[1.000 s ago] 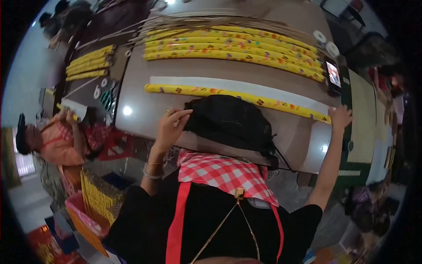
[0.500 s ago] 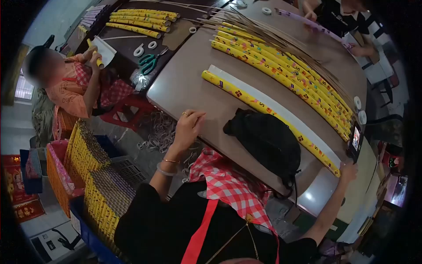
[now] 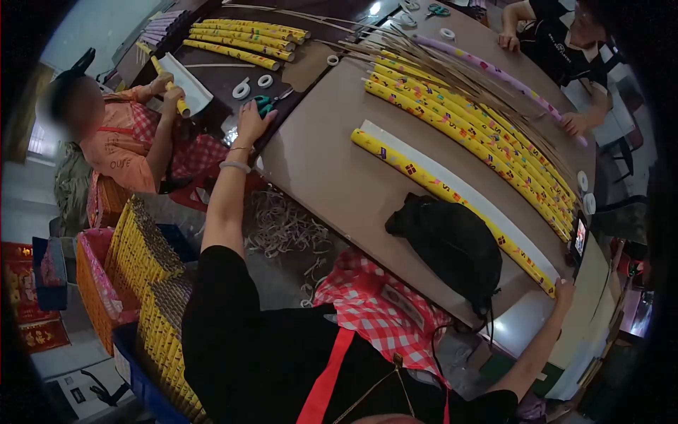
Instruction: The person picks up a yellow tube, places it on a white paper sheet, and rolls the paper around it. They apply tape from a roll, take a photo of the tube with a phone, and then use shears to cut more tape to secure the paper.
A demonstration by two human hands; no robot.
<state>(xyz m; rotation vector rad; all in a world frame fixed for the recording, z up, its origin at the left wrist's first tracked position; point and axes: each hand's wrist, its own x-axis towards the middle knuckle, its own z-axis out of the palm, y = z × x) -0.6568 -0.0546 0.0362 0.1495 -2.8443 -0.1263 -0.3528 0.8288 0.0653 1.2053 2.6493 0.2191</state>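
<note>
My left hand is stretched to the far-left table, its fingers closed around the handles of green-handled scissors. The blades point away from me and are partly visible. My right hand grips the near right end of a yellow patterned paper tube. A white strip of paper shows along the tube's far side, flat on the table. Between my arms, a black cloth bag lies against the tube's near side.
Several yellow tubes lie beyond, with thin brown strips over them. Tape rolls sit near the scissors. One co-worker holds a yellow tube at left; another holds a purple tube. Bins of yellow tubes stand lower left.
My left hand has moved from the near table edge out to the scissors. My right hand stays at the tube's end. The purple tube has been lowered toward the table.
</note>
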